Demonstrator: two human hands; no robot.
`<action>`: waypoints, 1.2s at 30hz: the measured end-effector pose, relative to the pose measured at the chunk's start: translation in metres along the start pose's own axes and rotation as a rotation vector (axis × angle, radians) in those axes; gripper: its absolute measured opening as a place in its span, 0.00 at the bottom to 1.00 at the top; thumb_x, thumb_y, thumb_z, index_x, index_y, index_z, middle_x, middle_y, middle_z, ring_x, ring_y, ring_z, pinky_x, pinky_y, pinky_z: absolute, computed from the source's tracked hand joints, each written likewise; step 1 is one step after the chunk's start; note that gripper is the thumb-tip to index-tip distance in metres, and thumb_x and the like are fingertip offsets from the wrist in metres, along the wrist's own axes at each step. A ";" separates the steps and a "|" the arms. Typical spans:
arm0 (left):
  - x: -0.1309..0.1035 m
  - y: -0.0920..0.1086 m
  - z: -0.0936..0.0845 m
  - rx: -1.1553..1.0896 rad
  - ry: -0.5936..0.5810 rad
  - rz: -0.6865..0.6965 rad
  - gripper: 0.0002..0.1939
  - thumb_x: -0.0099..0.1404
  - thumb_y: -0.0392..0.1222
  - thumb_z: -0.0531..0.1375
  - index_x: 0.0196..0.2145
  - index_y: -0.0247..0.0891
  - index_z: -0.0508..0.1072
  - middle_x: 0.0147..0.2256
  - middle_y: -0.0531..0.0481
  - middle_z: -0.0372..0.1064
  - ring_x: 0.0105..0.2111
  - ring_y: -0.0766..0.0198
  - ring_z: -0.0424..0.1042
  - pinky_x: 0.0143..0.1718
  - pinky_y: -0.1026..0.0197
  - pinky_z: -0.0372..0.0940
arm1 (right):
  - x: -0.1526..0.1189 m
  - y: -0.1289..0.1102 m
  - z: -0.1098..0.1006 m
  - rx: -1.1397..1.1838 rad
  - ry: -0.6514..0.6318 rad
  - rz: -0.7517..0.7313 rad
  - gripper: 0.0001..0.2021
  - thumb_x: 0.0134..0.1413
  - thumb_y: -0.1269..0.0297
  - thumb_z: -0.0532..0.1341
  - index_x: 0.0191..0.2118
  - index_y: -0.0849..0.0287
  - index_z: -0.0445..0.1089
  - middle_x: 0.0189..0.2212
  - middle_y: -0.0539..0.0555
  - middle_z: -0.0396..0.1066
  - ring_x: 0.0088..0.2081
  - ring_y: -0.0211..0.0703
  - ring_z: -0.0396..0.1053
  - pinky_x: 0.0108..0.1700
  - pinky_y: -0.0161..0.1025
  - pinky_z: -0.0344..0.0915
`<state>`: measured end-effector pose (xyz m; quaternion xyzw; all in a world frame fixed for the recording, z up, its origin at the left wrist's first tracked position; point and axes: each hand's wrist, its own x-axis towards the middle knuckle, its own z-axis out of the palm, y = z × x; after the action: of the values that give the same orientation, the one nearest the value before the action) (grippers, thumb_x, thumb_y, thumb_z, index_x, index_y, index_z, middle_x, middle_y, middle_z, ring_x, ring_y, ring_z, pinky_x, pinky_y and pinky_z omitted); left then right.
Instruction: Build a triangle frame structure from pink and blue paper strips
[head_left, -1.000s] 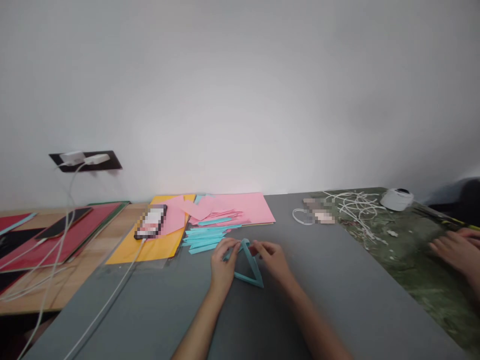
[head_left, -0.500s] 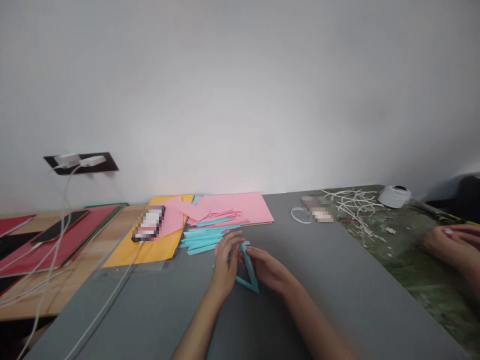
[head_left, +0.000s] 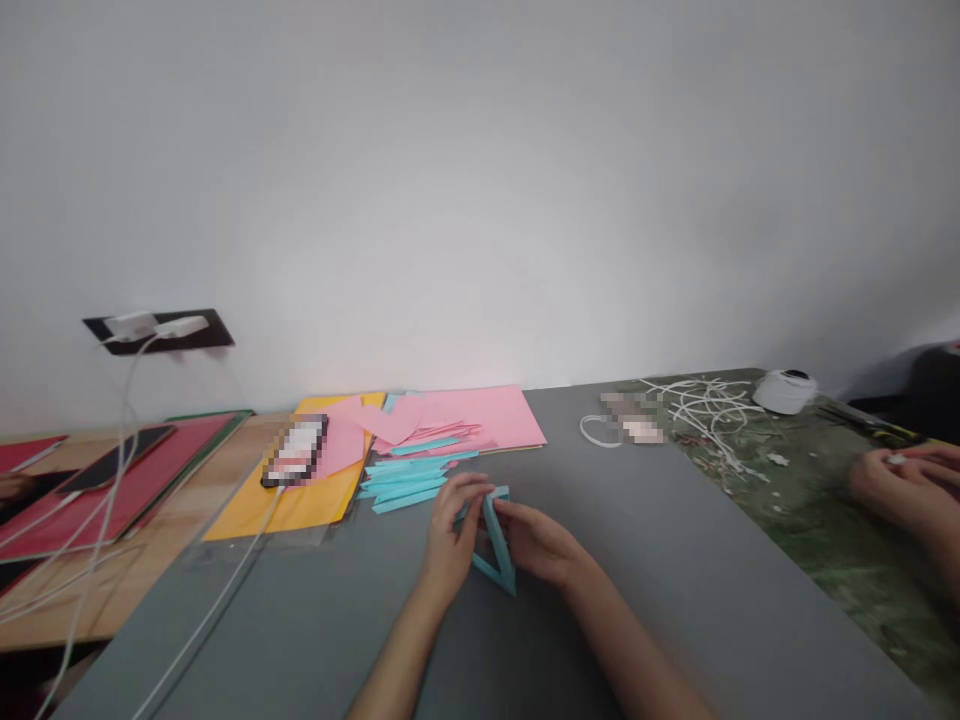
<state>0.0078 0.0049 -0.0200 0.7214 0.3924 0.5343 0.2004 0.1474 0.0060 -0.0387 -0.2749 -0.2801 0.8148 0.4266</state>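
Note:
Between my hands is a blue folded paper strip [head_left: 498, 545], bent into a sharp V with its corner toward me. My left hand [head_left: 454, 530] pinches one end of it near the top, thumb and fingers pressed together. From the other side my right hand [head_left: 544, 540] grips the strip close to the left fingertips; its lower fingers are partly hidden. Just beyond my left hand lies a pile of blue paper strips [head_left: 405, 480]. Several pink paper strips [head_left: 450, 435] rest behind that pile.
Pink sheets [head_left: 502, 415] and a yellow envelope [head_left: 292, 510] with a charging phone [head_left: 296, 450] lie at the back left. A cable [head_left: 217, 615] crosses the grey table [head_left: 675, 590]. To the right are white strings [head_left: 712, 410], a white roll [head_left: 785, 391] and another person's hands [head_left: 900, 485].
The blue strip's upper end has tilted slightly to the right, and its V looks narrower. Both hands keep hold of it. At the far left, part of another person's hand has come into view.

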 end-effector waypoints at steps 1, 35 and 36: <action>0.000 0.000 0.001 -0.014 -0.004 -0.004 0.10 0.63 0.37 0.52 0.37 0.42 0.73 0.40 0.48 0.69 0.44 0.61 0.67 0.47 0.55 0.61 | -0.001 0.000 0.001 0.025 -0.003 0.013 0.06 0.46 0.64 0.61 0.30 0.61 0.71 0.26 0.52 0.70 0.30 0.39 0.67 0.37 0.38 0.63; 0.005 0.005 -0.005 -0.159 0.138 -0.158 0.08 0.58 0.42 0.57 0.33 0.38 0.73 0.34 0.47 0.72 0.39 0.60 0.70 0.43 0.56 0.64 | -0.011 -0.012 0.017 -0.271 0.074 -0.180 0.12 0.41 0.57 0.64 0.28 0.63 0.74 0.25 0.54 0.73 0.30 0.42 0.68 0.37 0.38 0.61; 0.005 0.005 -0.006 -0.153 0.147 -0.158 0.08 0.59 0.42 0.57 0.33 0.38 0.73 0.35 0.47 0.72 0.39 0.60 0.70 0.45 0.55 0.63 | -0.013 -0.013 0.018 -0.328 0.112 -0.227 0.12 0.40 0.57 0.65 0.28 0.63 0.74 0.25 0.54 0.73 0.31 0.43 0.68 0.38 0.39 0.61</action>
<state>0.0045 0.0054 -0.0112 0.6297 0.4196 0.5966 0.2672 0.1486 -0.0023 -0.0146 -0.3521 -0.4139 0.6884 0.4804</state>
